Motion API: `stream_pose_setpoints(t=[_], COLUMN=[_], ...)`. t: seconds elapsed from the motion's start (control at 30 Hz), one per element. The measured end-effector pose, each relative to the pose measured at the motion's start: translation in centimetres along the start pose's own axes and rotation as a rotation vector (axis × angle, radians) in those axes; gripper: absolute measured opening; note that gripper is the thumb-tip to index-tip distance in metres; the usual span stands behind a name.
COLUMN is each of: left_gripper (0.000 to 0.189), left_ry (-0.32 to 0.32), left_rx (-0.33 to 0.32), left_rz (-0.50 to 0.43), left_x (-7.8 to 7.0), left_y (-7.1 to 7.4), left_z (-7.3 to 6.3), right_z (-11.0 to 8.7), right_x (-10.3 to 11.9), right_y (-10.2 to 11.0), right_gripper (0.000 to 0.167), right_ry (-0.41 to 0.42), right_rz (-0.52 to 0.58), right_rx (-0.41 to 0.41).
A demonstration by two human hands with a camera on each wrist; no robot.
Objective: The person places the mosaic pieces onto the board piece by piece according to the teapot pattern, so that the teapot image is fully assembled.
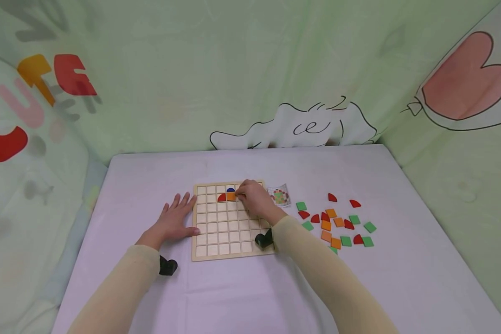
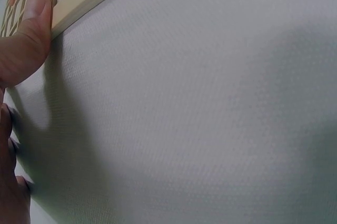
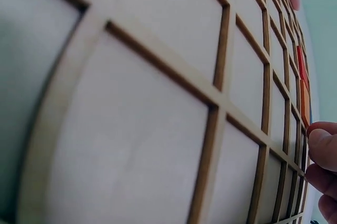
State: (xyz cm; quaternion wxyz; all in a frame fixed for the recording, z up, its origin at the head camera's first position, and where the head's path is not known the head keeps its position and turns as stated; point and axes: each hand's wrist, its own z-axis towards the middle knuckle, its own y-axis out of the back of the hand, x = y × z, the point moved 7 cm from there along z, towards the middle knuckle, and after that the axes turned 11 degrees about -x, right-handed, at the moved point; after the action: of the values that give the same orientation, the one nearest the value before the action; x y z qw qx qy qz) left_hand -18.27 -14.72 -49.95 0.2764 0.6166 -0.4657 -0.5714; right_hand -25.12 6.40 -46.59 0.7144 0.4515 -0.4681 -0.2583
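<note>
A wooden grid board (image 1: 222,228) lies flat on the table. In its upper rows sit a red quarter-circle tile (image 1: 222,198), an orange square tile (image 1: 231,196) beside it and a blue rounded tile (image 1: 231,189) just above the orange one. My left hand (image 1: 176,218) is spread at the board's left edge; its thumb (image 2: 36,11) rests on the frame. My right hand (image 1: 253,198) reaches over the board, thumb and fingertips together right beside the orange tile. Whether they pinch a tile I cannot tell, as the fingers hide that spot.
Right of the board, red quarter-circles (image 1: 332,197), orange squares (image 1: 326,236) and green squares (image 1: 369,227) lie scattered. A small printed pattern card (image 1: 279,195) lies by the board's upper right edge. Black wrist cameras (image 1: 264,239) hang under both wrists. A curtain (image 1: 250,79) hangs behind the table.
</note>
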Motion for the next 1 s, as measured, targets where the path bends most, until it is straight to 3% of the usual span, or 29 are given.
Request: stream_pose_setpoints(t=[0.3, 0.5, 0.8, 1.0], left_gripper=[0.106, 0.105, 0.104, 0.106], left_ry=[0.007, 0.014, 0.009, -0.008], left_rx=[0.015, 0.014, 0.024, 0.016], left_rz=[0.003, 0.005, 0.013, 0.002], left_x=[-0.3, -0.5, -0.3, -0.5], left_y=[0.0, 0.2, 0.0, 0.3], left_z=[-0.1, -0.3, -0.2, -0.3], right_z=[-0.3, -0.7, -4.4, -8.2], right_x=[-0.1, -0.8, -7.0, -12.2], right_y=[0.4, 2.7, 9.4, 13.1], right_gripper=[0.020, 0.020, 0.025, 0.029], right_ry=[-0.007, -0.007, -0.125, -0.225], right_rz=[0.005, 0.022, 0.071, 0.025], right_rx=[0.001, -0.022, -0.086, -0.058])
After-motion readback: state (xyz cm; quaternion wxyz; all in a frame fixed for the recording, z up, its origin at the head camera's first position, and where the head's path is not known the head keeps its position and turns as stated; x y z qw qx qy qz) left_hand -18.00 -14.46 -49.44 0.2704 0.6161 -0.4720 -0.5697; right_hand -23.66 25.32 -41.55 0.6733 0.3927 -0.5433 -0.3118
